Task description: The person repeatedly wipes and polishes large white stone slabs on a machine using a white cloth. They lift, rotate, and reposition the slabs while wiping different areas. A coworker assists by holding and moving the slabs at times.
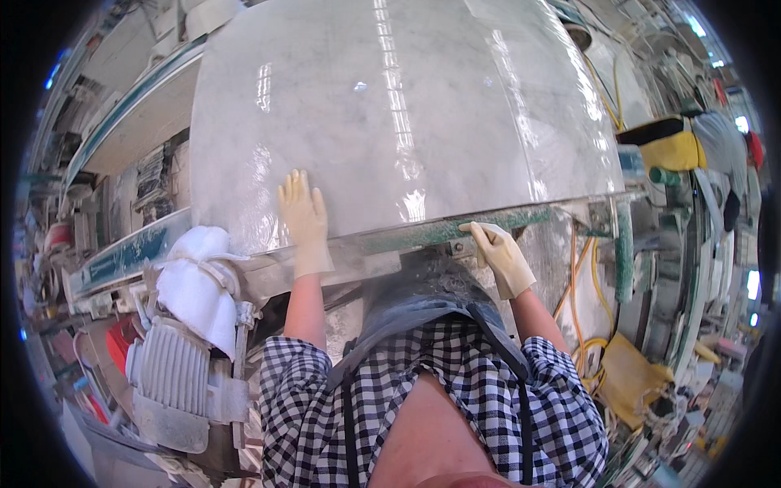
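A large, glossy pale grey slab (325,106) lies in front of me, with bright light reflections across it. My left hand (305,215), in a cream rubber glove, rests flat on the slab close to its near edge, fingers stretched out and holding nothing. Just off that edge, to the right, my gloved right hand (500,256) is closed, its fingertips at the worn green bar (423,233) that runs below the slab. What the right fingers hold, if anything, cannot be made out.
At the lower left stands a dusty ribbed motor (171,370) with a white cloth (195,285) draped above it. A green pipe (624,252) and yellow hose (602,301) hang at the right. Farther right is another person (716,146). A yellow sheet (630,378) lies lower right.
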Demonstrator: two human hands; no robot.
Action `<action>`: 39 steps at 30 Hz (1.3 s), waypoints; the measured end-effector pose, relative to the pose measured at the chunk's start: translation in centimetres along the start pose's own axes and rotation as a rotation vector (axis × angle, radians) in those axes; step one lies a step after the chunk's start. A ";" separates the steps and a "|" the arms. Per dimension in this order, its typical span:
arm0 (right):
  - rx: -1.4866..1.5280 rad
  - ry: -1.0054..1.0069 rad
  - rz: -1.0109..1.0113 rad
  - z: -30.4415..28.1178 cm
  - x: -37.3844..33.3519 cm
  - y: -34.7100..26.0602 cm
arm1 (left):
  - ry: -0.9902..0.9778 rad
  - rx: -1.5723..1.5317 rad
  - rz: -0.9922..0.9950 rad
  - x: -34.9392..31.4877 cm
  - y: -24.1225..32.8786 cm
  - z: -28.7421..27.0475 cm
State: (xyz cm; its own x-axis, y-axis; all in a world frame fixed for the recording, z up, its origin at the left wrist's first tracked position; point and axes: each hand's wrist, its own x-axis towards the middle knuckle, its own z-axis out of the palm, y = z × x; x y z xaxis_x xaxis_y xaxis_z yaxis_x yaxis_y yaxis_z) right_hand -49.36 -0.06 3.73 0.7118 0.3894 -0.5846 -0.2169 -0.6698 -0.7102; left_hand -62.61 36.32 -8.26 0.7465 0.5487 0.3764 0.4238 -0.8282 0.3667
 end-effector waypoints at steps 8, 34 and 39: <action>-0.105 -0.031 -0.157 -3.1 -3.9 5.9 | 0.027 0.110 0.089 0.5 -2.7 1.0; -0.109 0.120 -0.416 -31.6 2.4 22.3 | -0.317 -0.091 0.457 -0.7 43.2 15.8; -0.080 0.272 -0.667 -39.2 14.9 20.0 | -0.311 -0.068 0.452 -0.9 44.1 16.3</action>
State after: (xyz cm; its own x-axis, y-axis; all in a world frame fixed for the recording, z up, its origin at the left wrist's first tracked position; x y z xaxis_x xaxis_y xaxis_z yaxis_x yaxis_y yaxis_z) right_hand -16.93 -32.44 -3.81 0.8185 0.5676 0.0888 0.3640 -0.3927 -0.8446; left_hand -36.24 -2.56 -6.27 0.9671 0.0717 0.2440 -0.0007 -0.9586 0.2846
